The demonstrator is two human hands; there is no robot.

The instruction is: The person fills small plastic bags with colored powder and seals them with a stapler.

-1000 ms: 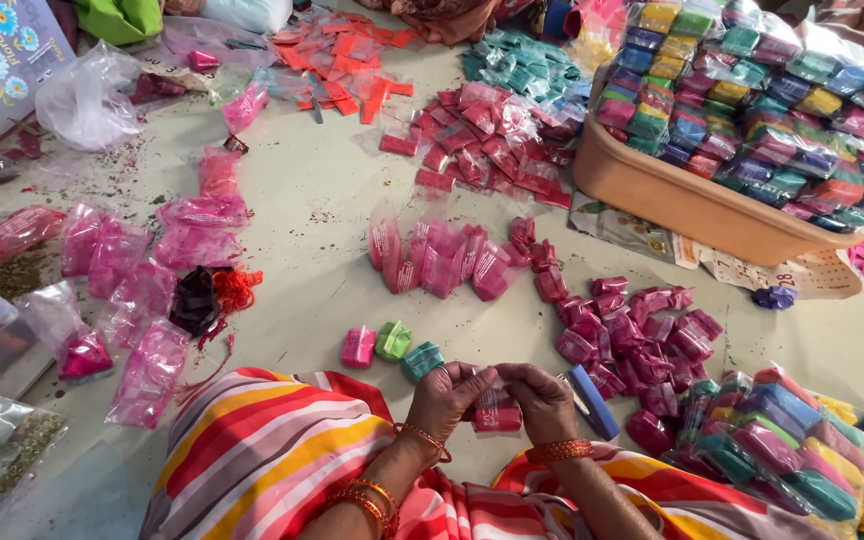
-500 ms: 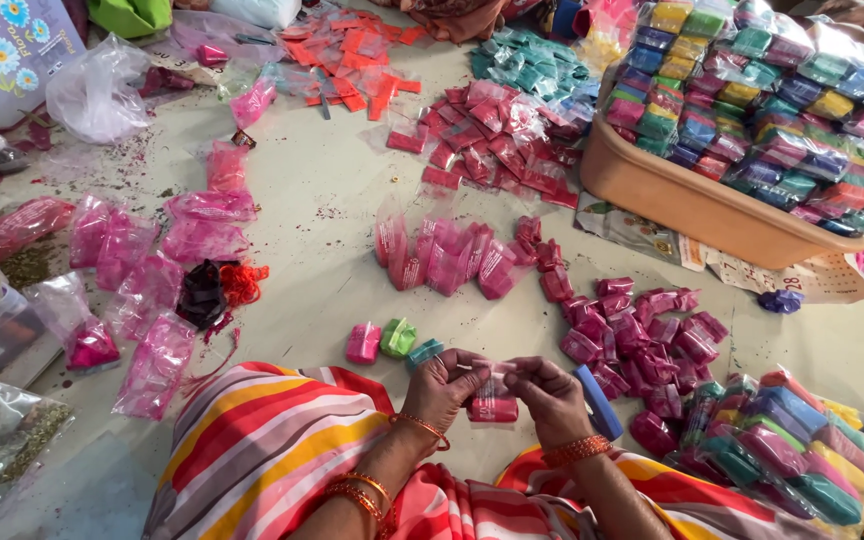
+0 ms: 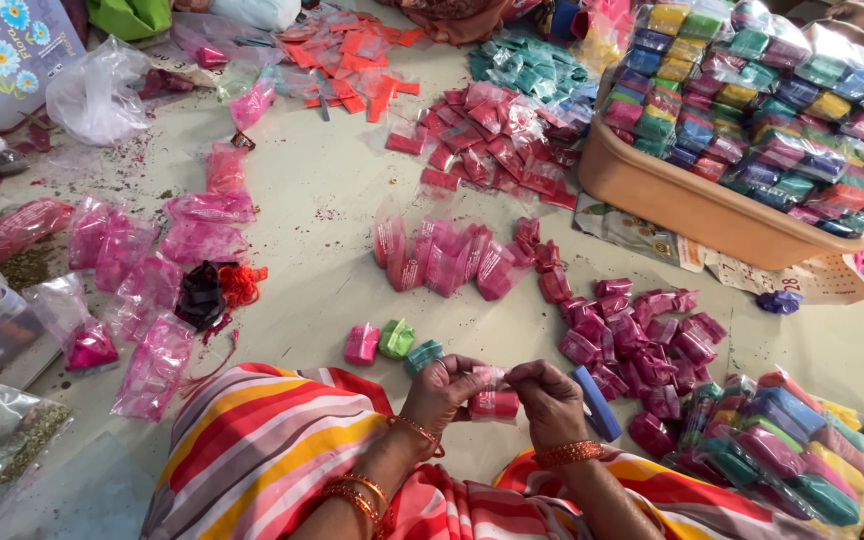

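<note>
I am sitting at a pale floor (image 3: 332,220) strewn with coloured packets; my left hand (image 3: 442,392) and right hand (image 3: 549,400) are both pinching a small red packet (image 3: 493,403), now lifted slightly closer than a second ago; pink, green and teal packets (image 3: 393,342) are lying just beyond; a blue stick (image 3: 595,402) is resting beside my right hand.

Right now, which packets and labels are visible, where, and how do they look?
Small red packet: held between left hand and right hand.
Magenta packets: heap right of the hands.
Tan tray: upper right, holding multicoloured packs.
White floral bag: top left.
</note>
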